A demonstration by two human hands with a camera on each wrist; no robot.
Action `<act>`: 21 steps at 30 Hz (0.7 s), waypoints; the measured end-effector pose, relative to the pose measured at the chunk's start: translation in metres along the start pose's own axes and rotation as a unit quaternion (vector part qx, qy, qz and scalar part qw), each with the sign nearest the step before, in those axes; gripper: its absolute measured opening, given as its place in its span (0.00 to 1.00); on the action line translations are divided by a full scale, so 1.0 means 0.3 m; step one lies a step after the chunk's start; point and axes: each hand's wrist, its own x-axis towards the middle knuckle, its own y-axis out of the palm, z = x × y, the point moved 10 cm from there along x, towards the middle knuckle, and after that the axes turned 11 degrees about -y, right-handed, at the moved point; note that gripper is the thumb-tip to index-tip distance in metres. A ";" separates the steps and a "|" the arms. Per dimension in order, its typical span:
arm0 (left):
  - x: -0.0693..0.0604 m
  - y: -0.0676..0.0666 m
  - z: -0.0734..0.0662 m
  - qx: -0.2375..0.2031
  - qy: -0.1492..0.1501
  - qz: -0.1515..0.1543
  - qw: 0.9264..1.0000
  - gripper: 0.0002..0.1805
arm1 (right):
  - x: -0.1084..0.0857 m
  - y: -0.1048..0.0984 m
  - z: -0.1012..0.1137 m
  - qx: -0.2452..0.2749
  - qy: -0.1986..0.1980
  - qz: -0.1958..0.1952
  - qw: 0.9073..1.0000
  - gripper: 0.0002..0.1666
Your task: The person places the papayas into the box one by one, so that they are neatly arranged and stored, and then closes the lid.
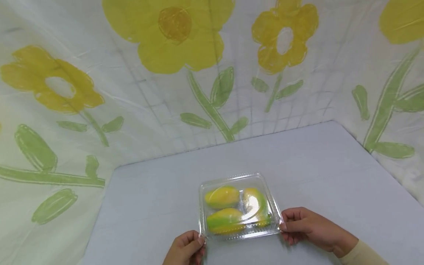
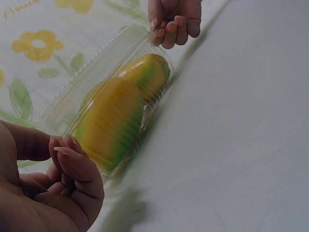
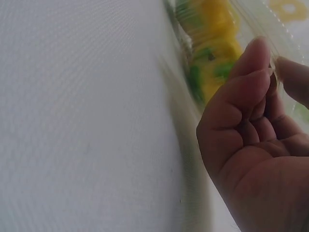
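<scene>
A clear plastic clamshell box (image 1: 232, 180) with its lid down holds three yellow-green mangoes (image 1: 222, 197). My left hand (image 1: 187, 247) pinches the box's near left corner between thumb and fingers. At the near right corner, my right hand (image 1: 309, 228) pinches the rim the same way. In the left wrist view, the left hand (image 2: 63, 179) grips the thin rim, and one mango (image 2: 108, 123) shows closest through the side wall. Seen from the right wrist, the right hand (image 3: 263, 116) holds the rim, with the mangoes (image 3: 212, 48) partly cut off by the frame.
A pale grey-white tabletop (image 1: 159, 195) lies under the box. Behind and at both sides hangs a white curtain (image 1: 139, 121) printed with yellow flowers and green leaves. The table's back edge (image 1: 225, 142) meets this curtain.
</scene>
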 end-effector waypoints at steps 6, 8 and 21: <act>0.003 0.001 0.006 -0.001 0.011 -0.016 1.000 0.10 | 0.000 -0.014 0.000 0.002 -0.003 -0.007 1.000 0.19; 0.004 0.003 0.006 -0.001 0.017 -0.018 1.000 0.10 | -0.001 -0.020 0.000 -0.004 -0.001 -0.010 1.000 0.19; 0.023 0.012 0.022 -0.008 0.005 -0.040 0.999 0.09 | 0.001 -0.050 -0.011 -0.008 0.032 -0.028 0.999 0.11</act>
